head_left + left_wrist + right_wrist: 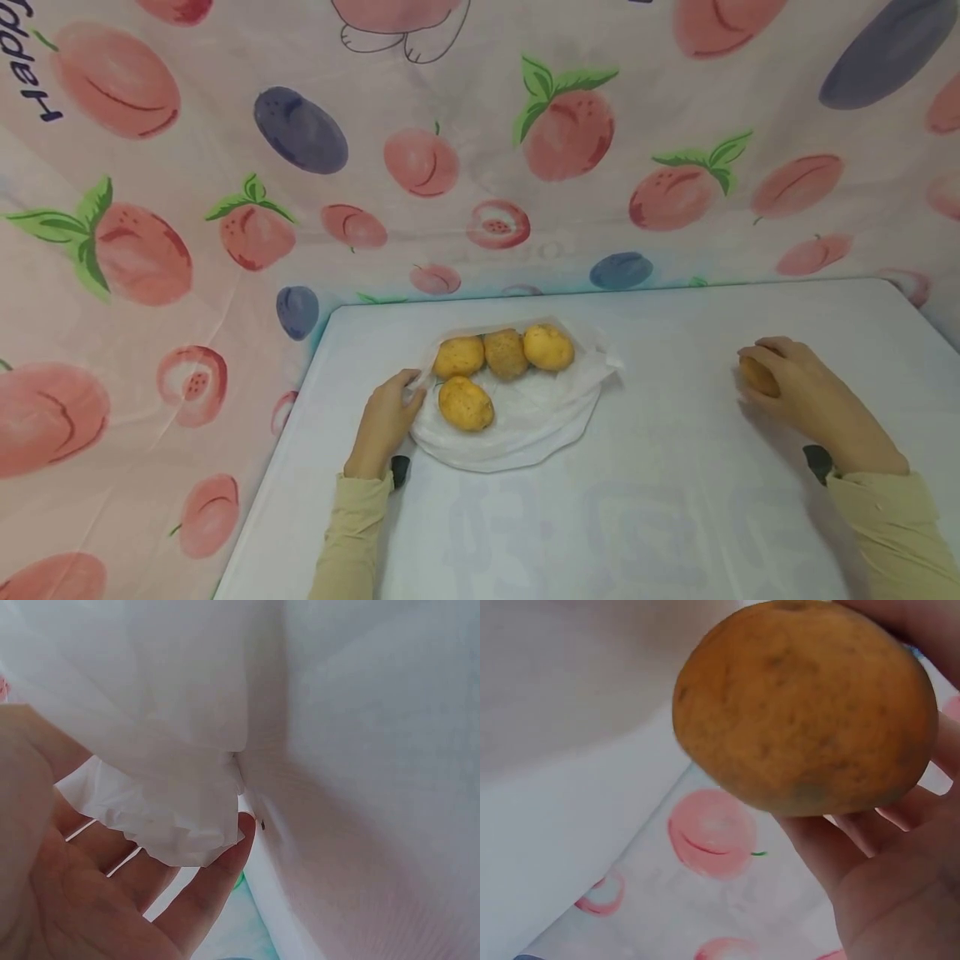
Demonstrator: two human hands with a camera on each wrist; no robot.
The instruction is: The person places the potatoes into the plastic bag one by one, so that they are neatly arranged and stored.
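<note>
A thin white plastic bag (pixel 525 429) lies spread on the table, with several yellow-brown potatoes (pixel 466 403) on it. Three of them form a row along its far side, and one sits nearer. My left hand (pixel 386 423) holds the bag's left edge. The left wrist view shows the crumpled edge between the thumb and the fingers (pixel 214 889). Well to the right, my right hand (pixel 806 400) grips another potato (pixel 806 712) from above. In the right wrist view this potato is held between thumb and fingers, with a gap to the table surface hard to judge.
The white table (pixel 660 517) has its far edge against a hanging cloth (pixel 465 100) printed with peaches and blue fruit. That cloth also runs down past the table's left edge. A knotted corner of the bag (pixel 613 364) points right.
</note>
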